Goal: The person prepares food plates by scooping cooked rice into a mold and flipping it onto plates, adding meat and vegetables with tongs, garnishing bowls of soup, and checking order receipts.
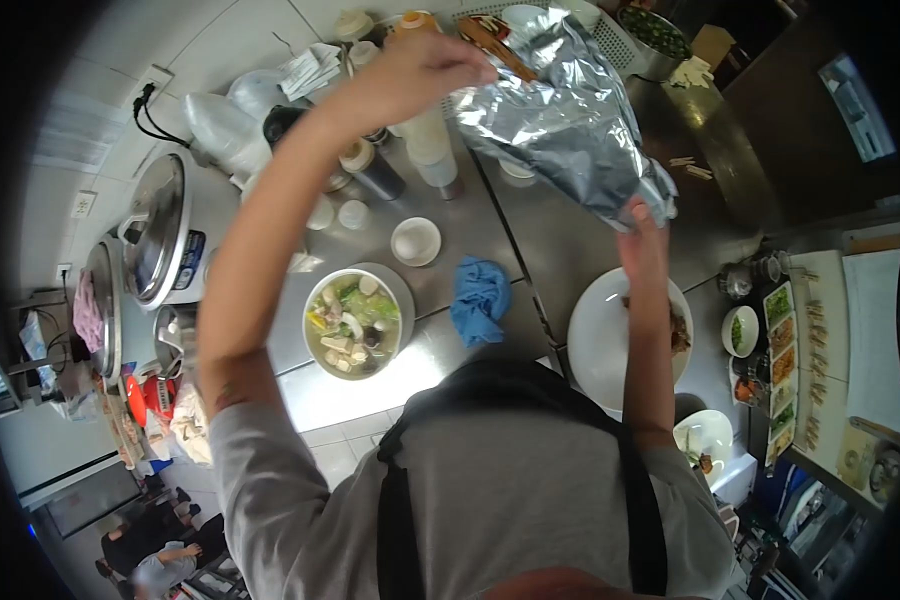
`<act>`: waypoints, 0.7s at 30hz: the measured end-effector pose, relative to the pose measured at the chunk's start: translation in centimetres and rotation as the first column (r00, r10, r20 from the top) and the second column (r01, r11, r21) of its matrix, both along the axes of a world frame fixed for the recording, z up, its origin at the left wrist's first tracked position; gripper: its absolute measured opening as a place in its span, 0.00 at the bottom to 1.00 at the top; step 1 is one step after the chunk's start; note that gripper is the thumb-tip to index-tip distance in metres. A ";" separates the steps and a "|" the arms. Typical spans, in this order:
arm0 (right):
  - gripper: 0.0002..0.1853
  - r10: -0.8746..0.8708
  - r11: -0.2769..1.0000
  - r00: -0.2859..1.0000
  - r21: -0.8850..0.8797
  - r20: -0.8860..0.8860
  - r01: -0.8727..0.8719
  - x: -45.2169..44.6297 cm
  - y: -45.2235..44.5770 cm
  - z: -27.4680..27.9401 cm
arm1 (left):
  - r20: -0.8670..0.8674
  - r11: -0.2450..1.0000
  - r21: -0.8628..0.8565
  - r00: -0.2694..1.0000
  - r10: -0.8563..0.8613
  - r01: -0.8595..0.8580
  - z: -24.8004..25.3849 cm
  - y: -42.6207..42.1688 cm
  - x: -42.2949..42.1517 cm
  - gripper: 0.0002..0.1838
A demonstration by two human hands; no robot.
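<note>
A crumpled sheet of aluminium foil point(570, 130) is stretched between my two hands above the back of the steel counter. My left hand point(425, 78) pinches its upper left edge, fingers closed. Closed on the lower right corner of the foil is my right hand point(644, 232). Below my right forearm lies a large white plate point(600, 340) with some brown food, partly covered by the arm. A white bowl of soup point(355, 325) with vegetables and pale chunks stands at the counter's front left. Between bowl and plate is a blue cloth point(480, 300).
Squeeze bottles point(425, 150) and a small white dish point(416, 241) stand behind the soup bowl. Large lidded cookers point(160, 230) are at the left. At the right are trays of chopped toppings point(782, 350) and a smaller plate point(705, 440). Another person point(160, 550) is at lower left.
</note>
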State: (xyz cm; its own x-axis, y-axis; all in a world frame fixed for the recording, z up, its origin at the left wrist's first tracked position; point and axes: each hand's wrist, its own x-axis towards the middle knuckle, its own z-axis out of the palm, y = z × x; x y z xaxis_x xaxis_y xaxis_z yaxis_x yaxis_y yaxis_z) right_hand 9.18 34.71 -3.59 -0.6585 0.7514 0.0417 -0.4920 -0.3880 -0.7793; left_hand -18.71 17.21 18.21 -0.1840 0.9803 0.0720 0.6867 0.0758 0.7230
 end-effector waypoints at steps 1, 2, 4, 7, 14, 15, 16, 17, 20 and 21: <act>0.27 -0.052 0.998 0.992 0.051 0.115 0.047 1.1 1.4 1.0 | 0.007 1.000 0.029 1.000 0.008 -0.008 -3.0 1.9 -0.5 0.16; 0.28 -0.110 0.990 0.968 0.106 0.224 0.088 2.1 2.6 1.9 | 0.016 1.000 0.012 1.000 0.015 -0.016 -5.1 3.6 -0.4 0.16; 0.30 -0.217 0.965 0.926 0.213 0.310 0.155 2.7 4.0 3.1 | 0.301 1.000 -0.009 0.954 0.001 0.002 -11.8 7.3 -1.9 0.18; 0.33 -0.317 0.922 0.900 0.318 0.299 0.219 2.5 4.1 3.6 | 0.478 0.998 -0.061 0.877 0.038 -0.010 -16.8 10.0 -1.8 0.19; 0.34 -0.383 0.885 0.840 0.412 0.384 0.216 2.3 4.2 0.4 | 0.535 0.987 -0.140 0.832 0.148 -0.085 -22.3 10.9 -1.5 0.18; 0.34 -0.375 0.889 0.842 0.408 0.389 0.208 2.2 4.0 0.3 | 0.537 0.986 -0.130 0.828 0.161 -0.108 -22.9 10.8 -1.5 0.17; 0.33 -0.369 0.891 0.842 0.406 0.392 0.202 2.0 3.9 0.3 | 0.545 0.982 -0.144 0.818 0.184 -0.125 -23.5 10.7 -1.5 0.17; 0.33 -0.400 0.871 0.820 0.449 0.409 0.201 1.9 4.0 0.1 | 0.552 0.978 -0.157 0.808 0.204 -0.140 -24.0 10.8 -1.6 0.17; 0.33 -0.453 0.834 0.784 0.514 0.424 0.204 1.6 4.0 -0.2 | 0.541 0.968 -0.180 0.805 0.244 -0.173 -24.8 10.8 -1.6 0.17; 0.33 -0.438 0.845 0.798 0.491 0.414 0.210 1.3 3.6 0.3 | 0.532 0.966 -0.186 0.808 0.255 -0.182 -24.7 10.8 -1.6 0.18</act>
